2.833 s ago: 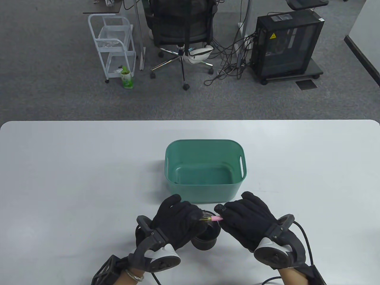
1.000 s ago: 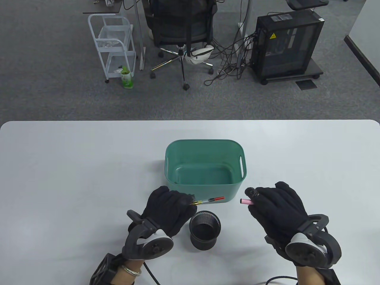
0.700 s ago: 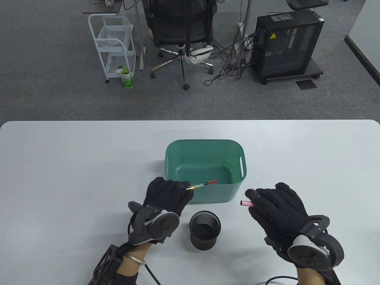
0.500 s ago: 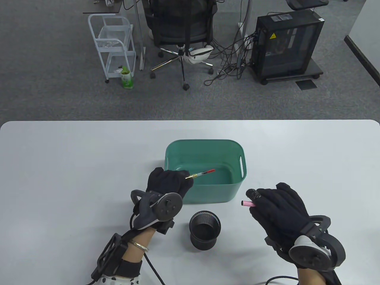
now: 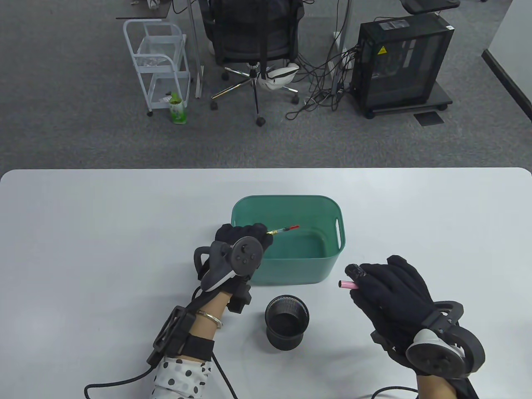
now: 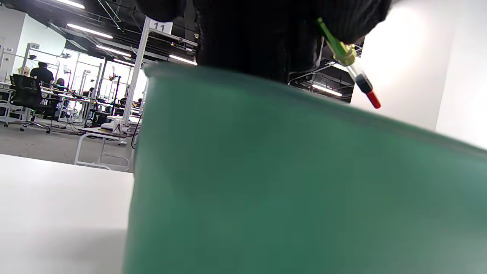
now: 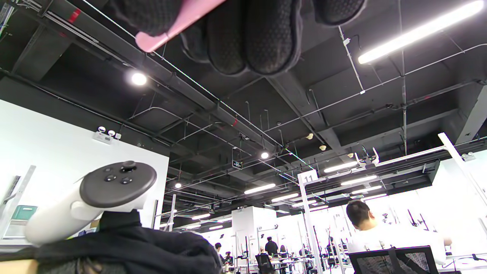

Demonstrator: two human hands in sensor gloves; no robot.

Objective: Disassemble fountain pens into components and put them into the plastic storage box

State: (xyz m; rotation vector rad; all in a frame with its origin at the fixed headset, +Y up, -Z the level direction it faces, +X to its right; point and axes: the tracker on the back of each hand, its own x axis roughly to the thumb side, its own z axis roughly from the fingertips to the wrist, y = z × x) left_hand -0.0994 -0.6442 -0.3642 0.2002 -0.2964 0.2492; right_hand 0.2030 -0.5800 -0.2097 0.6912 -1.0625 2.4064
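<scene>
A green plastic storage box [image 5: 326, 262] stands in the middle of the white table. My left hand [image 5: 245, 239] hovers over the box's front left corner and pinches the pen's inner section [image 5: 283, 229], a thin clear tube with a gold collar and a red end that points right over the box's inside. The left wrist view shows that section [image 6: 352, 66] hanging from my fingers above the box's rim [image 6: 266, 85]. My right hand [image 5: 386, 286] stays right of the box and grips the pink barrel [image 5: 347, 284], whose end sticks out to the left. The pink barrel [image 7: 171, 24] also shows among the fingers in the right wrist view.
A black mesh pen cup [image 5: 286, 321] stands on the table just in front of the box, between my hands. Beyond the table's far edge are an office chair [image 5: 253, 41], a white cart [image 5: 160, 62] and a black computer tower [image 5: 401, 62]. A person [image 7: 365, 224] sits in the background.
The hands pulled the pen apart over the cup. My left hand then carried the inner section up and away over the box's front left corner. My right hand has held still with the pink barrel.
</scene>
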